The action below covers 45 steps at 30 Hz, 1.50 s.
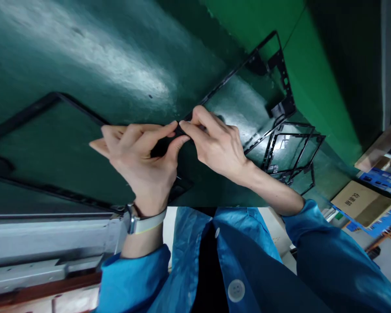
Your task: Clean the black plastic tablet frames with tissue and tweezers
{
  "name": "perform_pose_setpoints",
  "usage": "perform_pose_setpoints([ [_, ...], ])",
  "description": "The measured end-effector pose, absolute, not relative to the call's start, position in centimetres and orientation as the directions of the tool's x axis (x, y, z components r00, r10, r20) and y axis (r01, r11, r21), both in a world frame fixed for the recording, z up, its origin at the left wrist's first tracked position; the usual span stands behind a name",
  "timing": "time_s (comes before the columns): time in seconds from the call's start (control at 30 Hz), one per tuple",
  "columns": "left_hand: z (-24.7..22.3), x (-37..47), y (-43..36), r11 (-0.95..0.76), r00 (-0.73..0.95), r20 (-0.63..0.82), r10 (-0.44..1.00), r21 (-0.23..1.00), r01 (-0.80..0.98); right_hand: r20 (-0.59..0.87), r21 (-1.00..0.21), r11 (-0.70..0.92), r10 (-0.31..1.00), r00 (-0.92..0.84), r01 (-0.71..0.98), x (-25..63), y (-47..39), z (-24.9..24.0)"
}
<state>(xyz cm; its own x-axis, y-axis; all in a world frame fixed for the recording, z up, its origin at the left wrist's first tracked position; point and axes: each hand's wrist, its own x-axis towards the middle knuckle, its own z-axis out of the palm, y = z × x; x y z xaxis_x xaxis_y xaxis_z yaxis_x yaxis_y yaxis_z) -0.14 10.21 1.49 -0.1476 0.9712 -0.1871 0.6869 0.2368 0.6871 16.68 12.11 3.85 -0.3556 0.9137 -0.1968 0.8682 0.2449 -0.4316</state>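
A thin black frame (230,77), angular and plastic-looking, lies slanted across the green table, with one corner between my two hands. My left hand (140,150) pinches that corner with thumb and index finger, the other fingers bent outward. Right beside it, the fingertips of my right hand (217,141) are closed on the same frame, and the two hands nearly touch. What exactly lies under the fingertips is hidden. Another black frame (26,114) rests at the left, its near side running behind my left hand; whether it joins the held piece I cannot tell.
Several smaller black frames (295,152) overlap on the table at the right. Bright green matting (319,74) covers the far right side. A cardboard box (358,202) and blue trays (382,182) stand beyond the table. The table's front edge runs close to my body.
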Motion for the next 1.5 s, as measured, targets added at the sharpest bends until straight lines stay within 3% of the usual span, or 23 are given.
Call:
perform_pose_setpoints([
  [0.2, 2.5, 0.1, 10.7, 0.278, -0.123, -0.27, 0.955, 0.67, 0.688, -0.078, -0.53, 0.013, 0.995, -0.064, 0.848, 20.2, 14.3, 2.8],
  [0.37, 3.2, 1.8, 11.0, 0.297, -0.126, -0.299, 0.946, 0.641, 0.707, 0.01, -0.57, 0.221, 0.965, -0.262, 0.791, 22.5, 15.6, 3.0],
  [0.57, 3.2, 4.0, 11.0, 0.181, -0.126, -0.13, 0.983, 0.739, 0.649, 0.045, -0.478, 0.38, 0.911, -0.41, 0.792, 25.2, 17.4, 5.1],
  [0.7, 4.4, 4.1, 10.1, 0.092, -0.085, -0.051, 0.995, 0.797, 0.596, 0.096, -0.336, 0.463, 0.883, -0.459, 0.82, 26.0, 17.8, 9.5],
  [0.8, 5.6, 3.1, 8.1, 0.052, -0.093, 0.004, 0.996, 0.805, 0.592, 0.089, -0.204, 0.435, 0.901, -0.426, 0.877, 27.6, 17.6, 12.3],
  [0.9, 6.3, 0.9, 4.9, 0.112, -0.192, 0.017, 0.981, 0.762, 0.638, 0.074, -0.131, 0.288, 0.957, -0.28, 0.949, 31.1, 16.6, 12.9],
  [1.03, 5.8, -3.5, 1.0, 0.304, -0.415, 0.011, 0.91, 0.663, 0.684, -0.05, -0.155, -0.091, 0.995, 0.084, 0.984, 36.1, 13.9, 10.7],
  [1.1, 5.1, -5.4, 0.1, 0.44, -0.544, -0.024, 0.839, 0.618, 0.652, -0.091, -0.158, -0.163, 0.984, 0.15, 0.974, 37.3, 12.3, 9.3],
  [1.27, 3.4, -7.3, 1.1, 0.608, -0.632, -0.197, 0.75, 0.581, 0.541, -0.17, -0.154, -0.151, 0.977, 0.124, 0.976, 36.5, 10.2, 7.8],
  [1.4, 2.7, -7.6, 2.1, 0.634, -0.656, -0.233, 0.718, 0.606, 0.479, -0.099, -0.177, -0.088, 0.993, 0.071, 0.98, 33.6, 10.6, 8.0],
  [1.5, 2.2, -8.2, 2.3, 0.645, -0.668, -0.251, 0.701, 0.623, 0.442, -0.131, -0.257, -0.033, 0.991, -0.001, 0.966, 29.7, 10.7, 7.8],
])
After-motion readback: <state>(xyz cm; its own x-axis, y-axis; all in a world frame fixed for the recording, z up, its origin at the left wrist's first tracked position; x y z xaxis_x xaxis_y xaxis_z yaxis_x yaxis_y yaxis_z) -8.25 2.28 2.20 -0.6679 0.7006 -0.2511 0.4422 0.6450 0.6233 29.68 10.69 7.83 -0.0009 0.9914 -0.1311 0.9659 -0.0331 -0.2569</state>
